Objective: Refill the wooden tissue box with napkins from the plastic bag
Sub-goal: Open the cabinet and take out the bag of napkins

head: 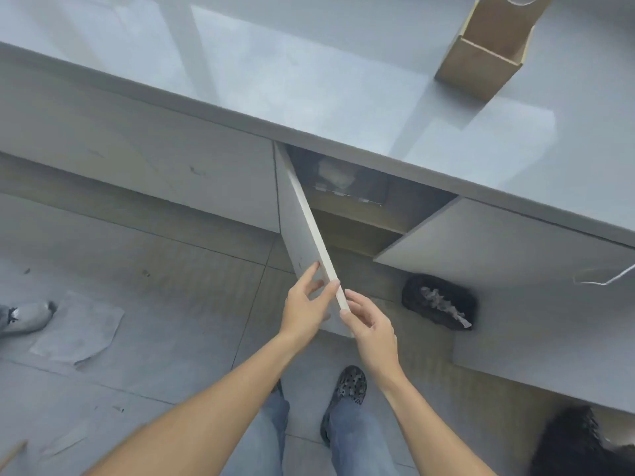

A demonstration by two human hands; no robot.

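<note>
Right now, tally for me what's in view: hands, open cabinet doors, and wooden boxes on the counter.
Hands: 2, left hand and right hand
Open cabinet doors: 2, left door and right door
Wooden box: 1
Total: 5

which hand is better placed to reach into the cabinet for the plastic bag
Probably the right hand. It sits on the opening side of the cabinet door, with a clear path to the plastic bag. The left hand is behind the door edge and can hold it.
</note>
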